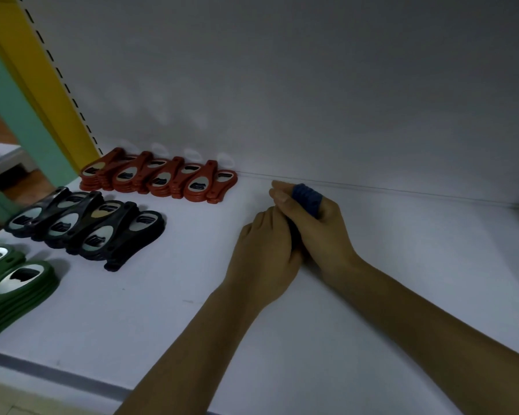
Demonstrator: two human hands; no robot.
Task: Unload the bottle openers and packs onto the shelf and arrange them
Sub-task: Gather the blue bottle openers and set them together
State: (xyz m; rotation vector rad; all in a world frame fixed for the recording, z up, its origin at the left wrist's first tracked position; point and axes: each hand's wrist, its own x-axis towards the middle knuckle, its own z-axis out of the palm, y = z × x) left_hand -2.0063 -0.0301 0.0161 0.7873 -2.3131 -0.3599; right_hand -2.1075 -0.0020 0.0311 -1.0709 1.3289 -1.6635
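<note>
White shelf board (168, 295) under me, my left hand (264, 250) and right hand (321, 232) together clench a stack of blue plastic bottle openers (307, 197), long axis roughly 12-to-6, while the row of red plastic bottle openers (159, 178) ends at 10 o'clock, nearer my left.

White shelf (192, 310), red openers (159, 178), black openers (87, 226), green openers (15, 283), blue openers (306, 199), yellow post (42, 70) w/ black slots.

White shelf (192, 310); red bottle openers (159, 178) in overlapping row along back edge, left corner; black openers (87, 226) in row just in front; green stack (15, 289) at left edge, near front.
</note>
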